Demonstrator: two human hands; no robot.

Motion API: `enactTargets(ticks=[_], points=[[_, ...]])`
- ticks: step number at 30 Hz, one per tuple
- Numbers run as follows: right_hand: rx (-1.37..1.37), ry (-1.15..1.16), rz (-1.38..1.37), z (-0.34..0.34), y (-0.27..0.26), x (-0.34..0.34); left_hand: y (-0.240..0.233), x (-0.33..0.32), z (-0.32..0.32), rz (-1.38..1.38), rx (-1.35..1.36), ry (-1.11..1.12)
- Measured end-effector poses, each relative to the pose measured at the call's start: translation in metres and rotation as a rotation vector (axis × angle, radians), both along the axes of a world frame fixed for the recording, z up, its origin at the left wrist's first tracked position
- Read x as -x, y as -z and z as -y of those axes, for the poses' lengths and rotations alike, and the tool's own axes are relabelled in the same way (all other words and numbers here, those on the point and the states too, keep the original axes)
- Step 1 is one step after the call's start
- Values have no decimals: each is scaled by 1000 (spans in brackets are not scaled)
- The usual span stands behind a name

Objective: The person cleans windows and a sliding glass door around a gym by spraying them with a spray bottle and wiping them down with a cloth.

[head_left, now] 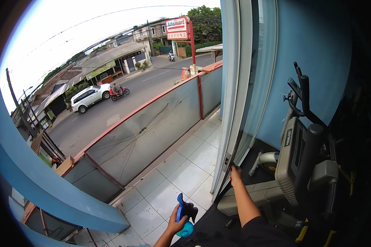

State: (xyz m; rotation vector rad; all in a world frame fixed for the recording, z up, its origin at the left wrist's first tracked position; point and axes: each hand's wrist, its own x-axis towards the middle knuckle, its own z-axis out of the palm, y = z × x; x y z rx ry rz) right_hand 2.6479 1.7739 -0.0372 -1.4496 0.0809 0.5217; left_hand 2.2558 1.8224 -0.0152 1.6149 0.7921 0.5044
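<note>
My left hand point(174, 220) is wrapped around a spray bottle point(185, 230) with a turquoise body and a blue head. Beside the head is a dark piece point(191, 211); whether it belongs to the bottle or is a cloth, I cannot tell. With my right arm stretched forward, my right hand point(235, 174) grips the white-framed sliding glass door point(235, 129) at its edge, just below a metal latch plate point(226, 161). My fingertips there are partly hidden. White floor tiles point(160, 197) lie beyond the doorway, on a balcony.
An elliptical trainer point(292, 160) stands close on my right, on dark flooring. A red-railed balcony barrier point(148, 132) with loose cables faces the road. A blue pillar point(58, 182) is at left. Beyond are a white car point(91, 96), a red motorcycle point(119, 92) with people and a shop sign point(177, 28).
</note>
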Motion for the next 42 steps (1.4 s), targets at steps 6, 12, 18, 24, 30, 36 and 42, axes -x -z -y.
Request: enactTargets(ticks=[6,12,18,24,30,36,42], points=[[-33,90,62,-12,7,-8,15,-5,-11,-17,-9,-1],[33,224,63,-24,18,-8,9,-18,-15,-49,22,41],[4,339,171,-29,38,-15,15,-26,-17,-54,5,113],[-45,126,23,-21,-2,7,9,-10,-9,-50,-65,93],[315,-48,535,65,34,81,-15,7,29,56,-100,173],[-168,-938,121,182,-38,281,-22,62,88,53,54,406],[82,-579,314,306,-9,341,-27,78,169,107,-52,815]])
